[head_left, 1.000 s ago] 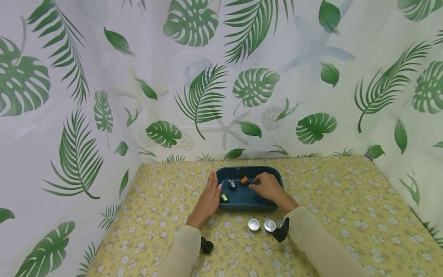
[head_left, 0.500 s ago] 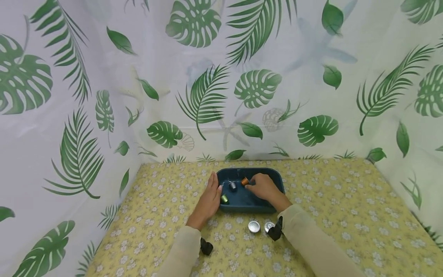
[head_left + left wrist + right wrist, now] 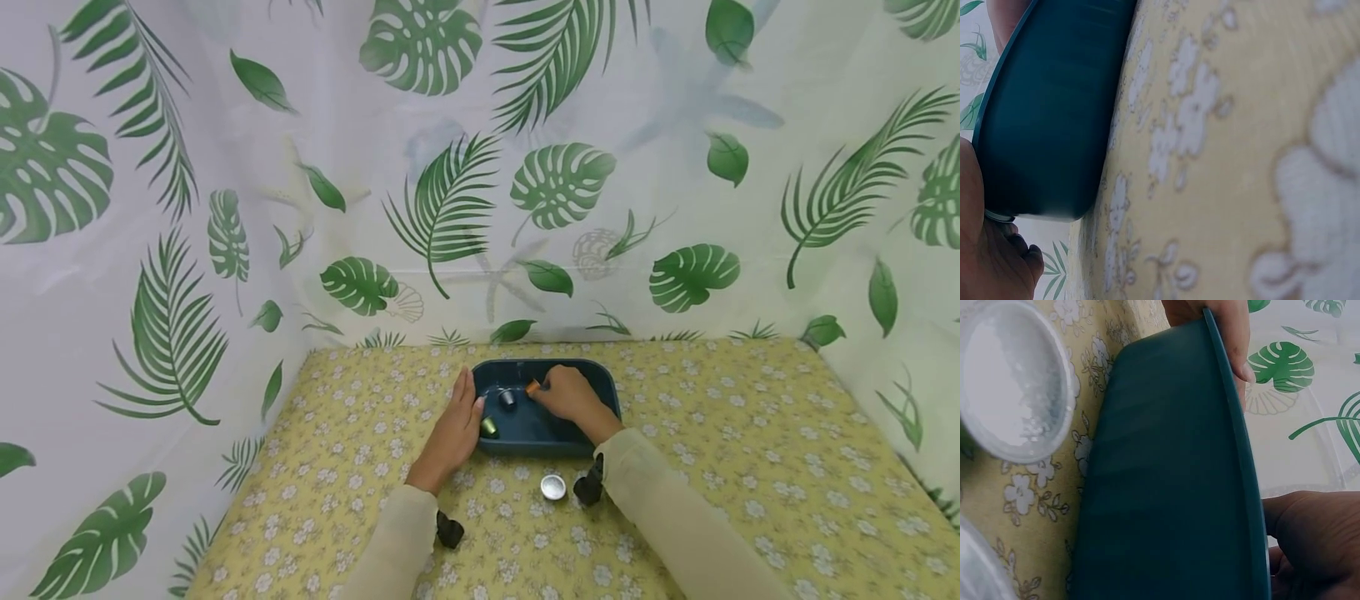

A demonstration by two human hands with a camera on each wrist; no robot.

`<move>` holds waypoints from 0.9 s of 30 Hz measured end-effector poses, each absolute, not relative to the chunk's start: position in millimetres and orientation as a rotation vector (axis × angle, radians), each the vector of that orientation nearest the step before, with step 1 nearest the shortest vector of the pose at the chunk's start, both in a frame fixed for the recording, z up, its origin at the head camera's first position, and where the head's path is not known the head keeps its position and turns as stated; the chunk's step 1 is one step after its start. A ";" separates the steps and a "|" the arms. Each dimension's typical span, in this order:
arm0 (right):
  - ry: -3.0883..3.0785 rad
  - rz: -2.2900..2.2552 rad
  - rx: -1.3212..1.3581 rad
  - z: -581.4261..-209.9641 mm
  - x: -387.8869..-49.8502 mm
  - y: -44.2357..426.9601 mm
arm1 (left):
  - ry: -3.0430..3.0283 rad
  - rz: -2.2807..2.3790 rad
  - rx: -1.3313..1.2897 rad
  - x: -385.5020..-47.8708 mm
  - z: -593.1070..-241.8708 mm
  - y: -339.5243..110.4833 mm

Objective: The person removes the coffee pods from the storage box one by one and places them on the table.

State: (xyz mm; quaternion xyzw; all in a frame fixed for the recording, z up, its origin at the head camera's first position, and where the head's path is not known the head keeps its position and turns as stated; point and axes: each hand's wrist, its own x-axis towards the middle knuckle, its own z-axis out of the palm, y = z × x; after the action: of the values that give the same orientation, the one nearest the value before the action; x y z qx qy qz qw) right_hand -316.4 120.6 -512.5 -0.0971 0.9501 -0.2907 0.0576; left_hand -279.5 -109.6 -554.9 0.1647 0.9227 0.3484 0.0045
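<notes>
A dark blue-green tray (image 3: 540, 448) lies on the cloth in the head view. My left hand (image 3: 452, 425) grips its left end, thumb at the rim and fingers along the outside. Inside the tray, my right hand (image 3: 570, 393) pinches an orange coffee capsule (image 3: 532, 388), which is tilted and partly covered by the fingers. To its left lies a silver-grey capsule (image 3: 507, 398). A green capsule (image 3: 489, 427) sits in the near left corner, close to my left thumb. In the right wrist view the tray wall (image 3: 1166, 469) hides the capsules and my right fingertips.
In front of the tray, a capsule with a silver lid (image 3: 552, 487) stands lid up on the yellow flowered tablecloth (image 3: 360, 433). The right wrist view shows a second silver lid (image 3: 979, 569) beside it. Leaf-patterned curtains (image 3: 465, 208) enclose the back and sides.
My right hand has moved left across the tray to the orange capsule, and its fingers have closed on it. The orange capsule has tipped slightly. My left hand stays at the rim.
</notes>
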 end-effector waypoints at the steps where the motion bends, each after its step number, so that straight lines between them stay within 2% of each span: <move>1: 2.880 -0.884 -0.300 -512.4 -317.4 120.5 | 2.894 1.088 0.519 -279.6 -554.8 -109.6; 27: 2.879 -0.802 -0.180 -516.4 -329.8 104.0 | 2.890 1.078 0.506 -280.7 -555.2 -109.7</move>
State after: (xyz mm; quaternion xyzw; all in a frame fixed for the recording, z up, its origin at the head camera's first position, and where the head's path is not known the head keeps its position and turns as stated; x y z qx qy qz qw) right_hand -329.8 104.0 -516.4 -0.0598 0.9590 -0.2670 0.0737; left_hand -280.7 -109.7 -555.2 0.1619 0.9246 0.3448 0.0079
